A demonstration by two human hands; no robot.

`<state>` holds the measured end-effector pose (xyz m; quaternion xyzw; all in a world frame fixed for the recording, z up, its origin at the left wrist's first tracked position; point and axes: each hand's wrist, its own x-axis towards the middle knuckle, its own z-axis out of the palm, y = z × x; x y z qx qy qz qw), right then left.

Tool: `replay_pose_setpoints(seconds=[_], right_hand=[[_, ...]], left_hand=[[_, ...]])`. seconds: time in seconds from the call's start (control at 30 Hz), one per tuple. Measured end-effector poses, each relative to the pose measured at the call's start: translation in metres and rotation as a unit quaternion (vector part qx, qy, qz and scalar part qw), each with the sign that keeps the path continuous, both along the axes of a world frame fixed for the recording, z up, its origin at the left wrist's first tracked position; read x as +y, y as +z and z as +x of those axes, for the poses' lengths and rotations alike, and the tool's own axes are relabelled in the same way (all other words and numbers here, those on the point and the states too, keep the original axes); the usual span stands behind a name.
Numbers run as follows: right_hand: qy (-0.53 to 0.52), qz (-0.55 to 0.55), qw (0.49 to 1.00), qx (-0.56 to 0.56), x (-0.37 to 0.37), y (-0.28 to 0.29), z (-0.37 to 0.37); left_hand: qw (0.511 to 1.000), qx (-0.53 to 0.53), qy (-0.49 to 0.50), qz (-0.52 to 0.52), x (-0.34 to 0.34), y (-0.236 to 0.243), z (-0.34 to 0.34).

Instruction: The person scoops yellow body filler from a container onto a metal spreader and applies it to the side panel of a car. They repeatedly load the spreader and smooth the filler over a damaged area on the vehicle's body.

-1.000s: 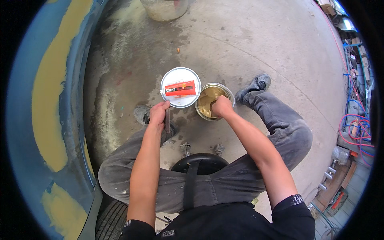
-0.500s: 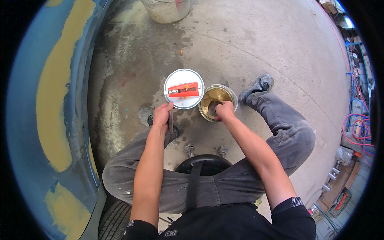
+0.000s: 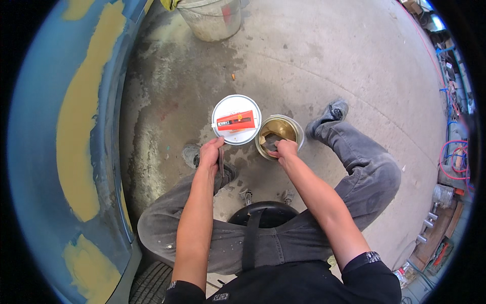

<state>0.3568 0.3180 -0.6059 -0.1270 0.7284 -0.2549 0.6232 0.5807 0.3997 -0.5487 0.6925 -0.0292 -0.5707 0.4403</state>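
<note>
A white round lid point(image 3: 247, 104) holds a red tube point(image 3: 240, 120). Just below its near rim is my left hand point(image 3: 209, 152), closed on a thin, flat tool point(image 3: 220, 163) seen edge-on; whether its fingertips touch the lid cannot be told. Beside the lid stands an open metal can point(image 3: 299, 133) with tan paste point(image 3: 279, 127) inside. My right hand point(image 3: 284, 150) reaches into this can, fingers wrapped on a grey flat scraper point(image 3: 273, 142) whose blade is partly in the paste.
A blue vehicle panel point(image 3: 38, 142) with tan patches runs along my left, above a tyre point(image 3: 149, 283). A black round seat point(image 3: 278, 215) sits between my legs. A dirty bucket point(image 3: 207, 23) stands at the top. Hoses point(image 3: 453, 157) and tools line the right.
The view has shifted slightly, so lid, can and both hands sit lower and farther right. My right hand has worked the scraper within the can, showing more blade and bare interior.
</note>
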Motion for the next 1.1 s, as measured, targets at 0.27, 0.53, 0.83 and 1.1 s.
replay_pose_setpoints(seconds=[0.27, 0.53, 0.83, 1.1], right_hand=[[-0.082, 0.011, 0.995, -0.055, 0.002, 0.025, -0.022], [-0.034, -0.063, 0.996, -0.056, 0.007, 0.063, -0.047], [0.031, -0.209, 0.974, -0.077, -0.002, 0.128, -0.070], [0.099, -0.300, 0.939, -0.134, -0.022, 0.219, -0.099]], left_hand=[[0.999, 0.013, 0.022, -0.023, -0.003, 0.009, -0.001], [0.999, 0.000, 0.015, -0.031, -0.006, 0.010, 0.001], [0.999, -0.030, 0.009, -0.042, -0.003, -0.003, 0.003], [0.985, -0.114, -0.129, 0.000, -0.005, -0.034, -0.034]])
